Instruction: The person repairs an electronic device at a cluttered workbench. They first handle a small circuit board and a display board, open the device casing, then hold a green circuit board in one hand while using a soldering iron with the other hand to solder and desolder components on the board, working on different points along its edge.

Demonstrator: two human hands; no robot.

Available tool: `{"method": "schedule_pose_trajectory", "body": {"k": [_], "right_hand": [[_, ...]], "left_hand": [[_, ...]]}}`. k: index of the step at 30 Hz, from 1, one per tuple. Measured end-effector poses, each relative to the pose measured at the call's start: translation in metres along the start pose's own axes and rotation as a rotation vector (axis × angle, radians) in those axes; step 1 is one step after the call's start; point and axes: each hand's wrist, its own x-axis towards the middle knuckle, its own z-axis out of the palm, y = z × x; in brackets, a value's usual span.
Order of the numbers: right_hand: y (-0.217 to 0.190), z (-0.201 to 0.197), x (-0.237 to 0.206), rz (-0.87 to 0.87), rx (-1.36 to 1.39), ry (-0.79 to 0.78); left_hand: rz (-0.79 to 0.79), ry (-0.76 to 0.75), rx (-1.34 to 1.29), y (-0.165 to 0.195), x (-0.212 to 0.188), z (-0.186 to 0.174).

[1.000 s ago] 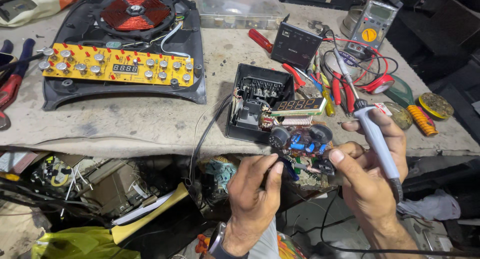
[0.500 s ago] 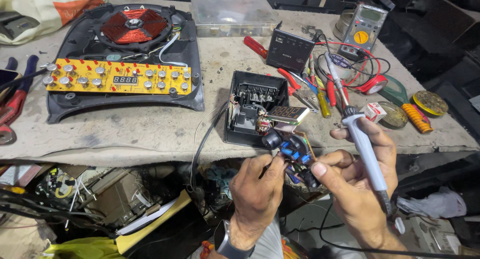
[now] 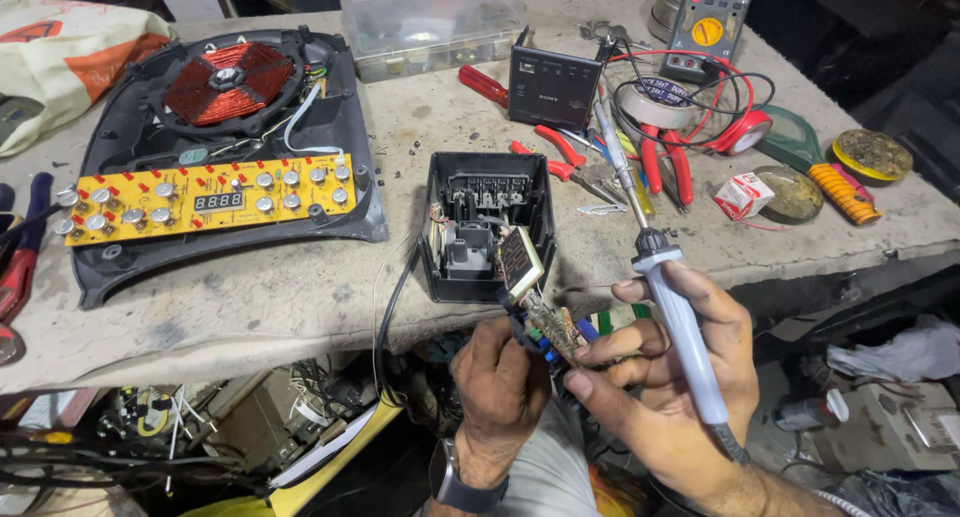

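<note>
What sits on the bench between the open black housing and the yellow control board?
Head view: bare bench top lies between the black housing and the yellow control board, apart from the grey cooker base edge and a thin black wire.

A worn grey workbench (image 3: 300, 307) carries an opened induction cooker (image 3: 215, 157) at left; a clear plastic box (image 3: 430, 27) behind; an open black casing (image 3: 487, 222) near the front edge; red pliers (image 3: 660, 162), tape roll (image 3: 655, 102), multimeter (image 3: 705, 17) and solder tins (image 3: 872, 155) at right.
</note>
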Motion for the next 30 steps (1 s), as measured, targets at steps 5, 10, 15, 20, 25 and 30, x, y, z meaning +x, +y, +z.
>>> {"method": "schedule_pose_trajectory", "body": {"k": [5, 10, 15, 20, 25, 30], "right_hand": [[0.006, 0.004, -0.015, -0.109, -0.034, -0.018], [0.018, 0.006, -0.032, -0.241, -0.12, -0.085], [0.034, 0.003, -0.041, -0.278, -0.219, -0.158], [0.042, 0.003, -0.051, -0.219, -0.171, -0.045], [0.037, 0.004, -0.055, -0.234, -0.076, 0.07], [0.028, -0.02, -0.056, -0.234, 0.023, 0.138]], "left_hand": [[-0.509, 0.121, -0.526, 0.009, -0.02, 0.007], [-0.587, -0.022, -0.608, -0.005, -0.04, 0.001], [-0.621, -0.052, -0.604, -0.013, -0.062, 0.01], [-1.018, 0.06, -1.434, -0.009, -0.085, 0.03], [-1.114, 0.115, -1.764, -0.01, -0.092, 0.043], [-1.148, 0.165, -1.606, -0.006, -0.091, 0.051]]}}
